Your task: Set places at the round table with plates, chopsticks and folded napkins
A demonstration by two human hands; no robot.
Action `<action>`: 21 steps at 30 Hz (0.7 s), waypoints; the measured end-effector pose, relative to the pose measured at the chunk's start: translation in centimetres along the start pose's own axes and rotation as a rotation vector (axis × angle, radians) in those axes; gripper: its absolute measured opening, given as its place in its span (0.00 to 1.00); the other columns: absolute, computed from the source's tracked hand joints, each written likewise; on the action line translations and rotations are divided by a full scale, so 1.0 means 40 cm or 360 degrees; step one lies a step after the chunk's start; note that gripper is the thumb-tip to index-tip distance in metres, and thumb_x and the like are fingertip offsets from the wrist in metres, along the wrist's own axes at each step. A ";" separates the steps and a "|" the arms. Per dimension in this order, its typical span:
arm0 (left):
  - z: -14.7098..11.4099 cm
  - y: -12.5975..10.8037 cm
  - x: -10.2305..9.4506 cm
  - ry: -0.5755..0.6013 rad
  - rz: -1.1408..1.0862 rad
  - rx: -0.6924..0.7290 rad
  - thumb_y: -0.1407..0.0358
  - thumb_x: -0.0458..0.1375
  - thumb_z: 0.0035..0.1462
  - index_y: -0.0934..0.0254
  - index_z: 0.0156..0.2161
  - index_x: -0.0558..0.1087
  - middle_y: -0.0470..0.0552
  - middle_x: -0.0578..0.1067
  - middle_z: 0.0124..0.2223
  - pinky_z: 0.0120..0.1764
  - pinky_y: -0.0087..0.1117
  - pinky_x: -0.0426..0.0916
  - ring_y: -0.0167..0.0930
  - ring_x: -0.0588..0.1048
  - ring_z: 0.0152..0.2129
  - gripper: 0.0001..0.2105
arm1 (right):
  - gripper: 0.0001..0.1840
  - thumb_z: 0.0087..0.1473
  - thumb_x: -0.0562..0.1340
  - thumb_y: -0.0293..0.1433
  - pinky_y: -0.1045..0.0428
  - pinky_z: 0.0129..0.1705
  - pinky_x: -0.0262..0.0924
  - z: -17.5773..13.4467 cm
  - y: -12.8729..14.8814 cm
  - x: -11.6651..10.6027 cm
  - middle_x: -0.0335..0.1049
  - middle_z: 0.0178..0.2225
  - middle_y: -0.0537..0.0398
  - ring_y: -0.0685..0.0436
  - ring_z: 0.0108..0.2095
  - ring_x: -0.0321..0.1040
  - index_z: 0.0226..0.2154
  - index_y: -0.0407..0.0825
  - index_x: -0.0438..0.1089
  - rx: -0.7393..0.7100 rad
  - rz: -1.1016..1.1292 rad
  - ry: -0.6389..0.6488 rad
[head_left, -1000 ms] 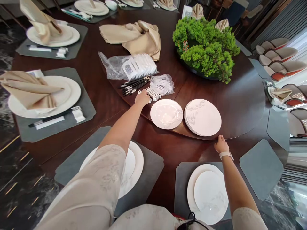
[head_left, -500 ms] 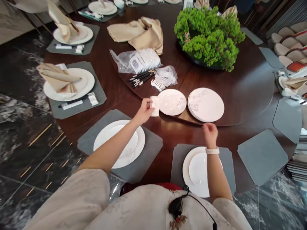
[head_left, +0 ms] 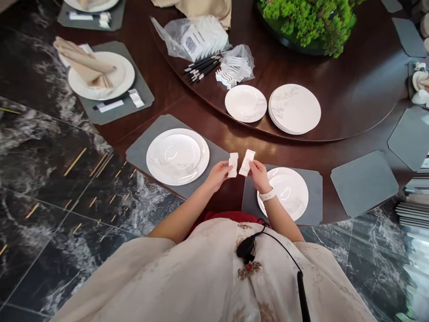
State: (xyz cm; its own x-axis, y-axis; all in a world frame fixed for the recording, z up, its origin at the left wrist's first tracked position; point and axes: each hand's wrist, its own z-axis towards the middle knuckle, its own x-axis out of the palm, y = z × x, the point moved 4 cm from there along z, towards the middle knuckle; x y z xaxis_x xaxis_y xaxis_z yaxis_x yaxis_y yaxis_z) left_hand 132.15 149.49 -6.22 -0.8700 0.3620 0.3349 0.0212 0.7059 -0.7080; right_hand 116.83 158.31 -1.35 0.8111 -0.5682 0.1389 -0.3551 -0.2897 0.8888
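Observation:
Both hands are close together over the table edge, between two place settings. My left hand [head_left: 219, 175] pinches a white chopstick rest [head_left: 233, 165] upright by its lower part. A second white chopstick rest [head_left: 247, 162], slightly tilted, is held between the fingers and thumb of my right hand [head_left: 260, 175]. A small gap separates the two rests. To the left, a small plate on a larger white plate [head_left: 152, 156] lies on a grey placemat [head_left: 140, 141]. Under my right wrist is another stacked white plate [head_left: 300, 197] on a grey placemat [head_left: 315, 188].
On the raised turntable [head_left: 351, 103] are an oval-looking white plate [head_left: 246, 103], a stack of plates [head_left: 295, 109], bagged chopstick rests [head_left: 237, 62], black chopsticks [head_left: 203, 68], wrapped white pieces [head_left: 204, 38] and a green plant [head_left: 311, 22]. A set place with folded napkin [head_left: 85, 65] is at left.
My left hand has drawn back from the turntable toward my body with its white rest. My right hand has moved left beside it and now holds a rest too. The view has tilted down.

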 end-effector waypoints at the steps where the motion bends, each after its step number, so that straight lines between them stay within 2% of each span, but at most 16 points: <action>1: 0.004 0.018 -0.015 -0.0078 0.0007 -0.0053 0.62 0.71 0.49 0.63 0.45 0.70 0.48 0.79 0.34 0.35 0.29 0.72 0.28 0.78 0.28 0.20 | 0.29 0.42 0.69 0.58 0.53 0.30 0.65 -0.010 -0.006 -0.014 0.67 0.28 0.58 0.49 0.29 0.64 0.29 0.50 0.68 0.0007 -0.0017 -0.0047; 6: 0.057 0.072 -0.080 -0.0524 0.0065 -0.0132 0.65 0.68 0.53 0.61 0.42 0.65 0.48 0.79 0.34 0.33 0.27 0.70 0.27 0.78 0.27 0.17 | 0.28 0.41 0.69 0.56 0.53 0.28 0.63 -0.063 -0.035 -0.077 0.67 0.27 0.58 0.49 0.28 0.63 0.29 0.50 0.66 0.0077 -0.0044 -0.0179; 9: 0.101 0.076 -0.092 -0.0702 0.0095 -0.0088 0.65 0.67 0.55 0.61 0.41 0.64 0.49 0.79 0.36 0.32 0.25 0.67 0.26 0.78 0.29 0.16 | 0.27 0.42 0.69 0.55 0.54 0.27 0.62 -0.094 -0.050 -0.108 0.63 0.25 0.60 0.51 0.26 0.60 0.28 0.51 0.63 0.0082 -0.0033 -0.0217; 12: 0.135 0.075 -0.089 -0.0766 0.0107 -0.0064 0.66 0.67 0.55 0.62 0.41 0.64 0.50 0.78 0.37 0.31 0.24 0.66 0.26 0.78 0.30 0.16 | 0.26 0.45 0.67 0.54 0.55 0.25 0.62 -0.123 -0.065 -0.139 0.58 0.23 0.62 0.52 0.24 0.57 0.28 0.51 0.61 0.0070 -0.0065 -0.0284; 14: 0.145 0.075 -0.088 -0.0800 0.0112 -0.0041 0.66 0.67 0.55 0.62 0.41 0.63 0.50 0.78 0.37 0.31 0.24 0.66 0.26 0.79 0.30 0.16 | 0.26 0.47 0.66 0.55 0.56 0.24 0.62 -0.141 -0.075 -0.170 0.58 0.24 0.62 0.52 0.25 0.58 0.29 0.51 0.61 0.0050 -0.0099 -0.0416; 18: 0.141 0.076 -0.089 -0.0815 0.0152 -0.0007 0.68 0.66 0.56 0.64 0.37 0.63 0.50 0.77 0.35 0.31 0.23 0.67 0.25 0.78 0.29 0.13 | 0.26 0.51 0.61 0.57 0.55 0.20 0.60 -0.174 -0.092 -0.261 0.66 0.31 0.56 0.47 0.29 0.69 0.37 0.52 0.64 0.0040 -0.0127 -0.0696; 21: 0.131 0.071 -0.091 -0.0821 0.0196 0.0013 0.70 0.65 0.57 0.64 0.35 0.64 0.49 0.76 0.33 0.33 0.24 0.70 0.24 0.78 0.28 0.11 | 0.26 0.54 0.58 0.56 0.51 0.23 0.66 -0.194 -0.099 -0.351 0.71 0.37 0.50 0.41 0.35 0.74 0.41 0.52 0.64 0.0024 -0.0115 -0.0780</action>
State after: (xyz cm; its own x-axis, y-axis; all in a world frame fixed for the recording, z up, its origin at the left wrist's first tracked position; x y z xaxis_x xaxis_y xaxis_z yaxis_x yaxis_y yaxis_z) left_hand 132.78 147.00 -12.70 -0.9906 0.0938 -0.0993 0.1366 0.6716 -0.7282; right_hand 110.45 173.42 -3.44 0.5212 -0.8405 -0.1481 -0.3154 -0.3509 0.8817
